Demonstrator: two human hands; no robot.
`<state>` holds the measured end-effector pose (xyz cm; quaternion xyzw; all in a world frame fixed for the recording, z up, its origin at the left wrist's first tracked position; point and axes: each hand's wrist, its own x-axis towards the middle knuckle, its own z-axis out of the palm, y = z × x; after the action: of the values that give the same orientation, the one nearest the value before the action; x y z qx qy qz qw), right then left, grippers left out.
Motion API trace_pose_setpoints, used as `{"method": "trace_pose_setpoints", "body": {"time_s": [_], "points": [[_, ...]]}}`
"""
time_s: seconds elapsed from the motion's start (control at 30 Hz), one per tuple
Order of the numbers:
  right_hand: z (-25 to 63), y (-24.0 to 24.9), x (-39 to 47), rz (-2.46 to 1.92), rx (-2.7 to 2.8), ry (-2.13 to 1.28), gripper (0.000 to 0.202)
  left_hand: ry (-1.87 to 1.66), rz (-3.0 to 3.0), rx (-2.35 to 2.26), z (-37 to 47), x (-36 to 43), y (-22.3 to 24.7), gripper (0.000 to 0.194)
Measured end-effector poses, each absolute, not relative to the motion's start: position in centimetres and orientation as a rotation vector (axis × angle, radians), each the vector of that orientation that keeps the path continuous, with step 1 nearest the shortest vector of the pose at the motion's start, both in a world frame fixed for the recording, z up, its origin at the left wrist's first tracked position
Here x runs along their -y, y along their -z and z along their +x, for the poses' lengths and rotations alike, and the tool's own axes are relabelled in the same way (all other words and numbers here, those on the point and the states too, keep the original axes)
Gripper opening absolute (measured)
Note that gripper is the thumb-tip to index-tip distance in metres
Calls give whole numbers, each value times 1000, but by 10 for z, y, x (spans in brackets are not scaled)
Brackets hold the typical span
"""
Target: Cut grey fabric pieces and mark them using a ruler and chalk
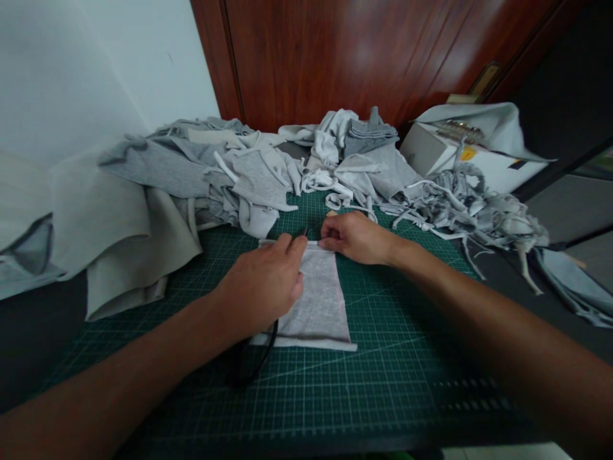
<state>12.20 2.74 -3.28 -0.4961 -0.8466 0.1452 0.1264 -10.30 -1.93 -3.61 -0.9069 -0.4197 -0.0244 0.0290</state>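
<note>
A light grey fabric piece (318, 300) lies on the green cutting mat (383, 370), with rolled edges at its top and bottom. My left hand (268, 281) rests over its upper left part, fingers closed around a dark tool whose thin tip shows at the forefinger and whose black loop hangs below the palm. At the fabric's top right corner, my right hand (357, 237) pinches the rolled edge between thumb and fingers. A small tan bit (331, 214) shows just behind the right fingertips.
Grey fabric heaps (258, 172) line the mat's back edge, with tangled scraps (479, 204) at the right. Larger beige pieces (110, 211) hang over the left side. A white box (431, 150) stands at the back right, before a brown wooden door (335, 57).
</note>
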Motion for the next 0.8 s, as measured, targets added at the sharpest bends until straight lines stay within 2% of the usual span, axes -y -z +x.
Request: {"method": "trace_pose_setpoints", "body": {"time_s": [0.13,0.3,0.43,0.53,0.67,0.8], "points": [[125,29,-16,-1517,2457,-466,11,54,-2984,1110,-114,8,34,65],[129,26,23,-1620,2395,-558,14,74,-3144,1007,-126,-3,29,67],[122,29,76,-1733,2221,-815,18,137,-3200,881,-124,-3,29,64],[113,33,112,-1734,2256,-842,19,140,-3171,766,-118,3,31,71],[108,35,129,-1745,2369,-587,17,116,-3104,726,-111,11,35,73],[108,34,121,-1442,2477,-348,19,183,-3062,739,-110,14,39,71]]}}
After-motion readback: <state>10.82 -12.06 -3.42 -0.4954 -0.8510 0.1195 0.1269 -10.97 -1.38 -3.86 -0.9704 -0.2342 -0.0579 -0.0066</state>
